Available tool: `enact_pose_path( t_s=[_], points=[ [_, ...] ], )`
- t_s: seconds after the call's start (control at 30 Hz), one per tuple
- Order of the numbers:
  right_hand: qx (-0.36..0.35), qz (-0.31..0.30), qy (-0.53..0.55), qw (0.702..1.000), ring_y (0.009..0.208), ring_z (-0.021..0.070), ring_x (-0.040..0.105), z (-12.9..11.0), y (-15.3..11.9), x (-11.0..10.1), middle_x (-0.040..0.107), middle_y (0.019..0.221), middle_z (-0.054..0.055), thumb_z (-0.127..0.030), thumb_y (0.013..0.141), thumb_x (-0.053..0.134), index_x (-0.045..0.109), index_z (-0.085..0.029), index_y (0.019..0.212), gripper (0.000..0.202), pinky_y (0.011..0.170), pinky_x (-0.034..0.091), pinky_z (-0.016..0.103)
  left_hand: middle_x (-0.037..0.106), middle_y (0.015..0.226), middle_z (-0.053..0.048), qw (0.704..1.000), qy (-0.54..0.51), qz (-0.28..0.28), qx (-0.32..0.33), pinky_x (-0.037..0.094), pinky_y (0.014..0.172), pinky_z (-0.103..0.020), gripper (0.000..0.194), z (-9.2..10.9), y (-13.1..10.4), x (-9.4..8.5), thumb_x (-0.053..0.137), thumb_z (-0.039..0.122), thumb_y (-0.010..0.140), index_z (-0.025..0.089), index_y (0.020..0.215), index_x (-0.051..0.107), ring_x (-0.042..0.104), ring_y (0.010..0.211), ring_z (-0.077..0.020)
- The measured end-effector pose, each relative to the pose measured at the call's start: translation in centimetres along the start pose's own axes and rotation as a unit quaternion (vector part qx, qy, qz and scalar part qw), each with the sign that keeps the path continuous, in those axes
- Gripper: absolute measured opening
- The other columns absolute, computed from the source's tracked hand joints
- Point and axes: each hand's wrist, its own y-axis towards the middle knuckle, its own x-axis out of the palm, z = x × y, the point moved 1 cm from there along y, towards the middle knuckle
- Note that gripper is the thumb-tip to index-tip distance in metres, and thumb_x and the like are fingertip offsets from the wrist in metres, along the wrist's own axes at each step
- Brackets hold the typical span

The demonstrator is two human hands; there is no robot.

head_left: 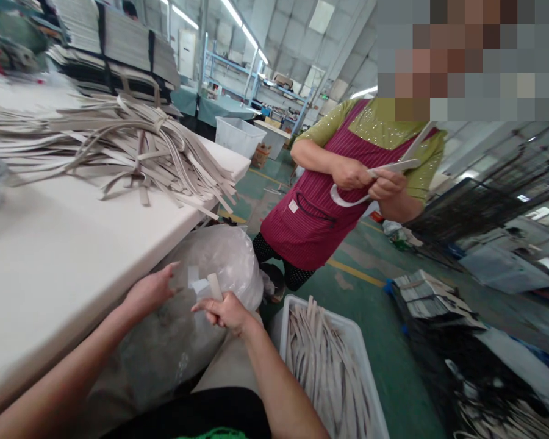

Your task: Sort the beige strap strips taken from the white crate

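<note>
Strips are the work here, and most of them look not yet dealt with. The right hand (226, 312) is closed on one short pale strip (215, 286), which sticks up from the fist, just in front of a big clear bag (219, 256). The left hand (152, 291) is open, with its fingers spread, and holds nothing; it hangs near the bag and close to the edge of the white desk (73, 244). On the desk lies a big heap (119, 146) of long grey strips, all tangled, well apart from both hands. It looks like a lot is left to go through. To the right, low down on the floor, stands a white bin (363, 366) with many strips laid side by side in it. My guess is that this is the finished part, and the bin looks about half full, but I cannot be sure. Across the green floor (370, 256) a person in a red apron (311, 213) holds another pale strip (388, 167) in both hands. More stacks (430, 296) sit on the floor to the right, beside dark piles that are too blurry to tell. So some is done, one strip is in hand, and plenty is left.
</note>
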Motion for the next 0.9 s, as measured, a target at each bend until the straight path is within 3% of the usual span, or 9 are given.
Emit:
enact_pose_path(
  t_s=[0.07, 0.1, 0.17, 0.27, 0.37, 0.53, 0.73, 0.9],
  points=[
    [-0.003, 0.019, 0.016, 1.000, 0.039, 0.0026, 0.029, -0.3, 0.2, -0.5, 0.047, 0.049, -0.007, -0.044, 0.089, 0.069, 0.080, -0.009, 0.099, 0.038, 0.041, 0.016, 0.021, 0.077, 0.089, -0.017, 0.998, 0.046, -0.030, -0.033, 0.054, 0.083, -0.041, 0.031, -0.8, -1.4, -0.3, 0.064, 0.039, 0.078, 0.016, 0.094, 0.077, 0.073, 0.089, -0.0389],
    [0.000, 0.021, 0.020, 1.000, 0.039, 0.0027, 0.029, -0.4, 0.3, -0.5, 0.047, 0.048, -0.007, -0.044, 0.090, 0.068, 0.080, -0.009, 0.100, 0.038, 0.041, 0.016, 0.021, 0.076, 0.083, -0.015, 0.998, 0.020, -0.053, -0.034, 0.054, 0.084, -0.041, 0.028, -1.0, -2.1, -0.3, 0.065, 0.043, 0.080, 0.018, 0.085, 0.076, 0.073, 0.088, -0.0383],
    [0.010, 0.014, 0.019, 1.000, 0.039, 0.0027, 0.028, -0.6, 0.6, -0.3, 0.046, 0.048, -0.007, -0.043, 0.091, 0.067, 0.080, -0.010, 0.100, 0.037, 0.041, 0.015, 0.021, 0.078, 0.090, -0.011, 0.989, -0.115, -0.094, 0.000, 0.054, 0.088, -0.037, 0.030, -0.3, -3.4, 0.2, 0.071, 0.050, 0.077, 0.022, 0.086, 0.077, 0.072, 0.094, -0.0354],
    [0.007, -0.008, 0.001, 1.000, 0.039, 0.0030, 0.029, -1.0, 1.2, 0.5, 0.045, 0.046, -0.007, -0.041, 0.093, 0.066, 0.080, -0.011, 0.096, 0.033, 0.041, 0.017, 0.021, 0.078, 0.106, -0.008, 0.937, -0.322, -0.124, 0.049, 0.052, 0.093, -0.031, 0.044, 1.9, -4.7, 2.0, 0.085, 0.052, 0.064, 0.022, 0.096, 0.078, 0.069, 0.105, -0.0328],
    [0.001, 0.018, -0.038, 0.999, 0.040, 0.0038, 0.032, -1.7, 2.0, 0.8, 0.045, 0.044, -0.006, -0.036, 0.094, 0.067, 0.078, -0.008, 0.083, 0.032, 0.043, 0.022, 0.021, 0.077, 0.095, -0.009, 0.900, -0.419, -0.115, 0.010, 0.051, 0.089, -0.030, 0.046, 3.5, -5.4, 4.1, 0.087, 0.058, 0.061, 0.018, 0.082, 0.077, 0.067, 0.096, -0.0296],
    [-0.008, 0.078, -0.044, 0.996, 0.042, 0.0040, 0.033, -2.5, 3.1, -0.8, 0.047, 0.048, -0.007, -0.033, 0.098, 0.062, 0.079, -0.010, 0.102, 0.029, 0.046, 0.025, 0.020, 0.070, 0.074, -0.006, 0.878, -0.469, -0.082, -0.059, 0.046, 0.074, -0.024, 0.054, 2.9, -7.0, 6.0, 0.082, 0.068, 0.065, 0.016, 0.072, 0.073, 0.058, 0.074, -0.0189],
    [-0.013, 0.126, -0.049, 0.991, 0.042, 0.0042, 0.032, -2.7, 4.4, -2.1, 0.049, 0.049, -0.006, -0.030, 0.098, 0.060, 0.079, -0.009, 0.098, 0.029, 0.046, 0.025, 0.020, 0.067, 0.072, -0.004, 0.856, -0.502, -0.083, -0.092, 0.042, 0.067, -0.022, 0.054, 1.3, -9.8, 6.8, 0.080, 0.069, 0.069, 0.016, 0.074, 0.071, 0.054, 0.069, -0.0151],
    [-0.021, 0.149, -0.056, 0.987, 0.041, 0.0043, 0.031, -3.2, 6.3, -2.6, 0.048, 0.049, -0.006, -0.031, 0.096, 0.060, 0.077, -0.007, 0.092, 0.030, 0.045, 0.023, 0.020, 0.069, 0.074, -0.003, 0.836, -0.514, -0.145, -0.124, 0.046, 0.072, -0.026, 0.059, 0.2, -11.2, 8.0, 0.084, 0.066, 0.065, 0.016, 0.094, 0.074, 0.058, 0.071, -0.0169]
  ],
)
